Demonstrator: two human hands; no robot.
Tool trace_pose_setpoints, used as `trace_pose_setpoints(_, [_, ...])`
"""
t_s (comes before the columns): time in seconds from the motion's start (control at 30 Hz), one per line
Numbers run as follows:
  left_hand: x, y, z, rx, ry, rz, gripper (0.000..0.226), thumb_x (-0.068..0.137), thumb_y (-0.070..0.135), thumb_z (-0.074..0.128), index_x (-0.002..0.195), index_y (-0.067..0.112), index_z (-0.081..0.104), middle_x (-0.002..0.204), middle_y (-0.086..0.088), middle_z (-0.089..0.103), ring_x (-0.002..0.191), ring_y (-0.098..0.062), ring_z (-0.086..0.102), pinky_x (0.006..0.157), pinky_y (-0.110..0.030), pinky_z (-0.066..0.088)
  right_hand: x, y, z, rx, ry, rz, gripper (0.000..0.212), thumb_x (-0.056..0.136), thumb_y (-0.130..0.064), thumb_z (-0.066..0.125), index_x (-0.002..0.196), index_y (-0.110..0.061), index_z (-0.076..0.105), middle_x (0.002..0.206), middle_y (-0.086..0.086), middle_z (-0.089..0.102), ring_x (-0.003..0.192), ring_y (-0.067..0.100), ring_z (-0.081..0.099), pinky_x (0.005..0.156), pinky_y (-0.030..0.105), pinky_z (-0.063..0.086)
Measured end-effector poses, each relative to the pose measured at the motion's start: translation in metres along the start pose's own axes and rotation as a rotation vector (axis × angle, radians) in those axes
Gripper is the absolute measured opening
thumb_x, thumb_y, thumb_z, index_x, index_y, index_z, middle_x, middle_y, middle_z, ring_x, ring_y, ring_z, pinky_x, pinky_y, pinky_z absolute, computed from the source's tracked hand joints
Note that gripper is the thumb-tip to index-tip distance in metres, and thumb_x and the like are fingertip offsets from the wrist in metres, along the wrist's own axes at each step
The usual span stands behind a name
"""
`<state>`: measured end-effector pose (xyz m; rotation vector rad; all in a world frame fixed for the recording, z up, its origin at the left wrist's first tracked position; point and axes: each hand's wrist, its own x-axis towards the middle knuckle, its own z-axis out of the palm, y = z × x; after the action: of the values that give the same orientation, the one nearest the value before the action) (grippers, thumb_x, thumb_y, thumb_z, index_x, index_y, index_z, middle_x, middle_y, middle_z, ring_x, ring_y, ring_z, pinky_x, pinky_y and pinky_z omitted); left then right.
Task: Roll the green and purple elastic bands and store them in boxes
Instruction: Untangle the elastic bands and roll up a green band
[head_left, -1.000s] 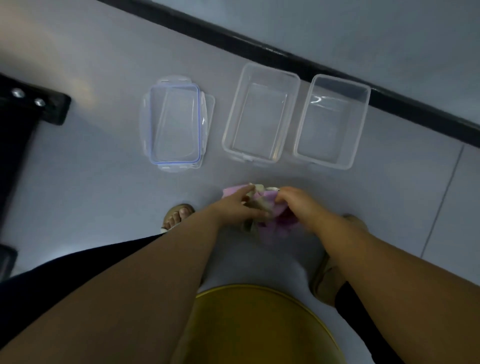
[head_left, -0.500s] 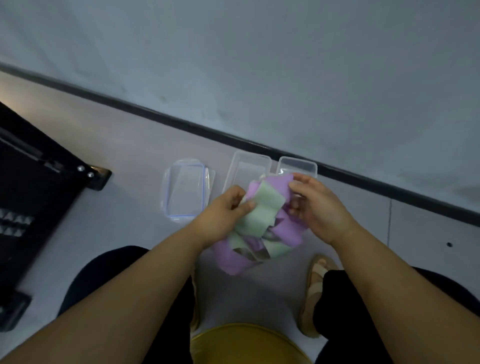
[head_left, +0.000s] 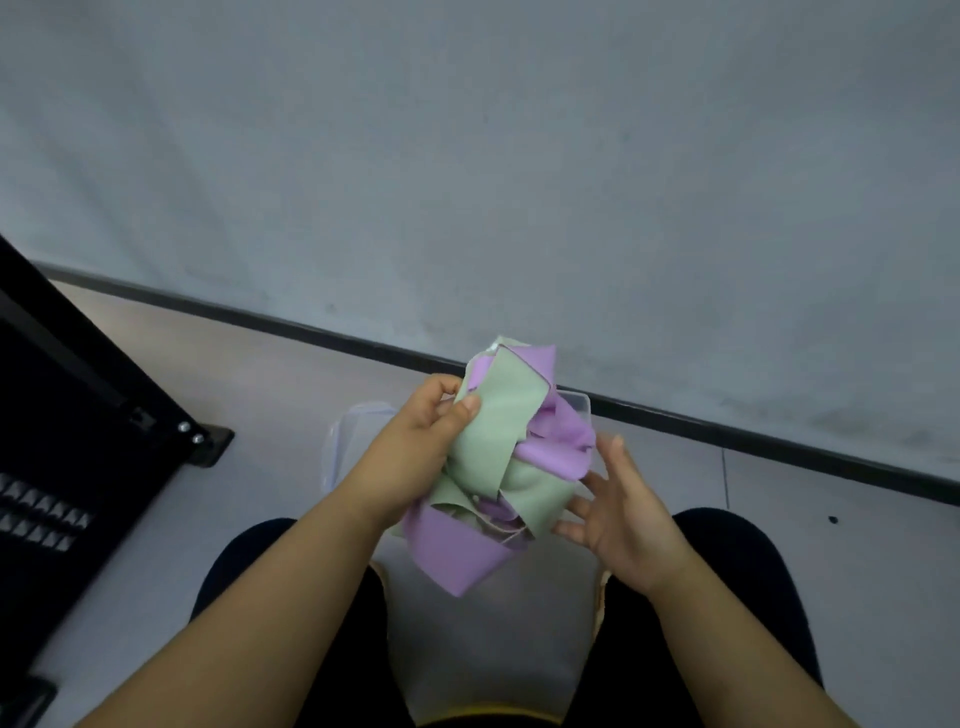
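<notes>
A tangled bundle of green elastic band (head_left: 493, 441) and purple elastic band (head_left: 457, 551) hangs in the air in front of me. My left hand (head_left: 421, 441) grips the green part near the top, thumb pressed on it. My right hand (head_left: 618, 509) is spread, its fingertips touching the bundle's right side. Behind the bundle, only a corner of one clear plastic box (head_left: 576, 405) shows, and the stacked clear lids (head_left: 348, 431) peek out left of my left hand. The other box is hidden.
A black metal frame (head_left: 78, 415) with bolts stands at the left. A grey wall with a black skirting strip (head_left: 727, 436) runs across the back. My knees in dark trousers sit below, with pale floor between them.
The bundle has been lifted from the floor up towards my face. My right hand has let go of its pinch and now lies spread against the side. The view tilted up.
</notes>
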<state>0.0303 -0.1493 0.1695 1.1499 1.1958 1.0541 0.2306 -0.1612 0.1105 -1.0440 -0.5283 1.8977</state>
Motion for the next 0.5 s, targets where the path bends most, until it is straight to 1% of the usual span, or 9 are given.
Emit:
trace_pose_setpoints(0.07, [-0.007, 0.005, 0.003, 0.004, 0.014, 0.006, 0.011, 0.096, 0.025, 0.047, 0.096, 0.016, 0.055, 0.076, 0.006, 0.069, 0.070, -0.004, 0.062, 0.064, -0.017, 0.050, -0.007, 0.002, 0.003, -0.021, -0.024, 0.003, 0.064, 0.071, -0.054, 0.052, 0.126, -0.023, 0.052, 0.117, 0.007, 0.062, 0.095, 0.024, 0.062, 0.069, 0.039, 0.056])
trace_pose_setpoints(0.1, [-0.010, 0.006, 0.004, 0.006, 0.029, 0.004, 0.013, 0.096, 0.026, 0.047, 0.094, 0.016, 0.055, 0.077, 0.005, 0.067, 0.070, -0.005, 0.061, 0.064, -0.018, 0.050, -0.010, 0.002, 0.006, -0.056, -0.024, -0.011, 0.068, 0.070, -0.053, 0.057, 0.130, -0.022, 0.049, 0.121, 0.008, 0.062, 0.099, 0.026, 0.062, 0.076, 0.041, 0.055])
trace_pose_setpoints(0.17, [-0.013, 0.005, 0.005, 0.013, 0.087, -0.002, 0.016, 0.096, 0.029, 0.047, 0.092, 0.016, 0.056, 0.079, 0.003, 0.065, 0.071, -0.007, 0.059, 0.066, -0.021, 0.049, -0.015, -0.002, 0.013, -0.131, -0.015, -0.076, 0.065, 0.073, -0.043, 0.067, 0.130, -0.018, 0.050, 0.121, 0.009, 0.064, 0.106, 0.030, 0.061, 0.090, 0.046, 0.048])
trace_pose_setpoints(0.23, [-0.016, 0.004, 0.003, 0.037, 0.157, -0.009, 0.021, 0.095, 0.034, 0.048, 0.091, 0.017, 0.058, 0.081, 0.002, 0.066, 0.071, -0.007, 0.059, 0.067, -0.021, 0.047, -0.019, -0.009, 0.016, -0.116, 0.015, -0.143, 0.053, 0.075, -0.028, 0.064, 0.124, -0.010, 0.055, 0.108, 0.009, 0.068, 0.093, 0.027, 0.061, 0.083, 0.039, 0.046])
trace_pose_setpoints(0.3, [-0.020, 0.003, -0.002, 0.079, 0.200, -0.011, 0.027, 0.093, 0.040, 0.050, 0.095, 0.016, 0.061, 0.084, 0.002, 0.068, 0.071, -0.004, 0.061, 0.066, -0.018, 0.046, -0.023, -0.018, 0.016, -0.057, 0.016, -0.182, 0.041, 0.076, -0.027, 0.058, 0.115, -0.012, 0.060, 0.101, 0.006, 0.067, 0.086, 0.020, 0.059, 0.076, 0.033, 0.045])
trace_pose_setpoints(0.37, [-0.025, 0.002, -0.010, 0.089, 0.199, -0.017, 0.029, 0.091, 0.043, 0.052, 0.098, 0.017, 0.064, 0.085, 0.004, 0.069, 0.071, -0.002, 0.062, 0.066, -0.016, 0.047, -0.028, -0.027, 0.015, -0.024, -0.027, -0.194, 0.035, 0.077, -0.029, 0.057, 0.110, -0.017, 0.062, 0.101, 0.003, 0.068, 0.088, 0.017, 0.060, 0.073, 0.028, 0.047])
trace_pose_setpoints(0.4, [-0.027, 0.001, -0.013, 0.086, 0.184, -0.021, 0.031, 0.091, 0.044, 0.054, 0.097, 0.017, 0.067, 0.085, 0.002, 0.070, 0.073, -0.004, 0.063, 0.068, -0.019, 0.048, -0.031, -0.031, 0.014, -0.006, -0.054, -0.184, 0.037, 0.076, -0.030, 0.062, 0.110, -0.016, 0.062, 0.102, 0.004, 0.069, 0.088, 0.017, 0.063, 0.071, 0.027, 0.051])
trace_pose_setpoints(0.43, [-0.029, 0.000, -0.016, 0.085, 0.168, -0.024, 0.032, 0.091, 0.045, 0.054, 0.095, 0.017, 0.068, 0.086, 0.001, 0.071, 0.075, -0.008, 0.064, 0.072, -0.023, 0.049, -0.033, -0.034, 0.015, 0.022, -0.082, -0.171, 0.045, 0.070, -0.032, 0.072, 0.110, -0.014, 0.063, 0.102, 0.006, 0.070, 0.087, 0.019, 0.065, 0.069, 0.028, 0.055])
trace_pose_setpoints(0.5, [-0.033, 0.000, -0.020, 0.062, 0.172, -0.036, 0.032, 0.092, 0.042, 0.052, 0.091, 0.015, 0.069, 0.083, 0.000, 0.071, 0.076, -0.014, 0.062, 0.072, -0.027, 0.049, -0.036, -0.037, 0.017, 0.095, -0.140, -0.154, 0.066, 0.047, -0.033, 0.090, 0.105, -0.013, 0.065, 0.101, 0.010, 0.071, 0.083, 0.022, 0.070, 0.066, 0.031, 0.058])
